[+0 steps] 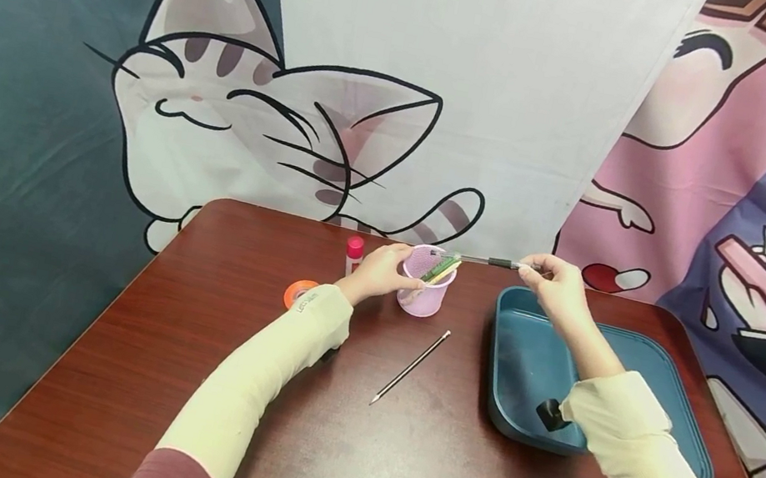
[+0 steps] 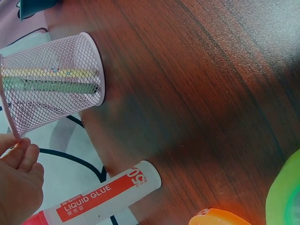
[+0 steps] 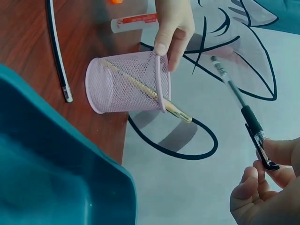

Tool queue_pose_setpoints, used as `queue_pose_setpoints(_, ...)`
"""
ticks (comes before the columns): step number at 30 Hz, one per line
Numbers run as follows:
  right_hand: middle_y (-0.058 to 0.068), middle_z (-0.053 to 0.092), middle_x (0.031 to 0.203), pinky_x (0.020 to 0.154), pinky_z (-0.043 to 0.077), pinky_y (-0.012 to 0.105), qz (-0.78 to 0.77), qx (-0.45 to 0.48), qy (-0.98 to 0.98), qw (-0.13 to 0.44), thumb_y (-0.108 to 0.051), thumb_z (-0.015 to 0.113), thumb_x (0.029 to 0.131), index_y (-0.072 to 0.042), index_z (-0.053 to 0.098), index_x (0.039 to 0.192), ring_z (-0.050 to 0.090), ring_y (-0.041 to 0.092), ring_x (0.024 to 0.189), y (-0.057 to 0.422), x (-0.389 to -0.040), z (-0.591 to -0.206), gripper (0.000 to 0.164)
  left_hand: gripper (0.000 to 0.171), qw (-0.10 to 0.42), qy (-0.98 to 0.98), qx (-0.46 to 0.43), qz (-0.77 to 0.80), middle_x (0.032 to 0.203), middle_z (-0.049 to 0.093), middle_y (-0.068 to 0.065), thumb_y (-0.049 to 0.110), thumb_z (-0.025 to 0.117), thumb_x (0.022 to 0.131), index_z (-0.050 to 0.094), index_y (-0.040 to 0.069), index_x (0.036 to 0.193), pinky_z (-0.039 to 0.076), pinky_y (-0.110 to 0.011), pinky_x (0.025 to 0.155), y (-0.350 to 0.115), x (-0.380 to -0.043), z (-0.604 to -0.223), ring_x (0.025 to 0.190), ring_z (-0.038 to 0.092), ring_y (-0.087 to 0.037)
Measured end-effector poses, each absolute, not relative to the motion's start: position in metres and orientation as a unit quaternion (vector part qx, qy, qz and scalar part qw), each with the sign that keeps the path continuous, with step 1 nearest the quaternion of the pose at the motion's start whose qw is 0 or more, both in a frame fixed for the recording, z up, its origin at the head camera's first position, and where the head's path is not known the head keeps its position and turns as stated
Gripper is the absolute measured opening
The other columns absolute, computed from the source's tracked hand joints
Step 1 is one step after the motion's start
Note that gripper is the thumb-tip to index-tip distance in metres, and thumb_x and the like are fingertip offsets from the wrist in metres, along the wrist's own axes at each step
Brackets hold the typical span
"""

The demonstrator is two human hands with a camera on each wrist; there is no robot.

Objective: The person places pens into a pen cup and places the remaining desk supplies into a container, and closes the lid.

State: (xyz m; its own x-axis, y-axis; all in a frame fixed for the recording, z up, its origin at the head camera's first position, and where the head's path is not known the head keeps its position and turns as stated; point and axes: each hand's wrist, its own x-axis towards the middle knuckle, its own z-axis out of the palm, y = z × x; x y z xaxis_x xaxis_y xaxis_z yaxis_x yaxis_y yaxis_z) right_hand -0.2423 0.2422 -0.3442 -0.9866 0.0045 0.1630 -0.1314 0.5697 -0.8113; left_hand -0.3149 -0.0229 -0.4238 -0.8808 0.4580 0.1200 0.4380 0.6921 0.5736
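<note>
My left hand (image 1: pixel 383 273) pinches the rim of a pink mesh pen cup (image 1: pixel 422 303), thumb and fingers on either side. The cup stands on the table with a yellow pen (image 3: pixel 176 111) and a green pen (image 2: pixel 61 86) leaning inside. A clear-barrelled pen with a black grip and clip (image 3: pixel 252 120) is pinched by its clip end in my right hand (image 1: pixel 558 290). It lies nearly level in the head view, its far end pointing left over the cup's mouth. A dark striped pencil (image 1: pixel 410 368) rests on the table in front of the cup.
A liquid glue bottle (image 2: pixel 101 194) with a red cap stands left of the cup. Near it are an orange round item (image 1: pixel 297 291) and a green ring (image 2: pixel 281 199). The blue tray (image 1: pixel 524 351) lies right, beneath my right arm, with a black object (image 1: pixel 551 414) inside.
</note>
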Motion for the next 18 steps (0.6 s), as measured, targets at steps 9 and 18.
queue_pose_setpoints(9, -0.011, 0.046, 0.063, 0.051, 0.039, 0.019, 0.497, 0.009, -0.865, 0.06, -0.016, 0.056, 0.086, 0.004, 0.058, 0.098, 0.043, 0.002, 0.057, 0.231, -0.261, -0.341, 0.023, 0.066, 0.007, 0.923, 0.249, 0.294, 0.127, 0.049, -0.008, 0.04, 0.069, 0.072, 0.048, 0.009, 0.127, 0.039, -0.035, 0.096, -0.022, -0.314, -0.423, 0.114, 0.048, -0.02)
queue_pose_setpoints(18, -0.005, 0.051, 0.068, 0.051, 0.041, 0.02, 0.476, 0.001, -0.877, 0.066, -0.015, 0.055, 0.086, 0.001, 0.06, 0.095, 0.047, 0.003, 0.051, 0.213, -0.277, -0.343, 0.019, 0.065, 0.005, 0.925, 0.246, 0.289, 0.127, 0.05, -0.006, 0.041, 0.069, 0.072, 0.049, 0.012, 0.126, 0.039, -0.033, 0.095, -0.021, -0.314, -0.423, 0.114, 0.048, -0.02)
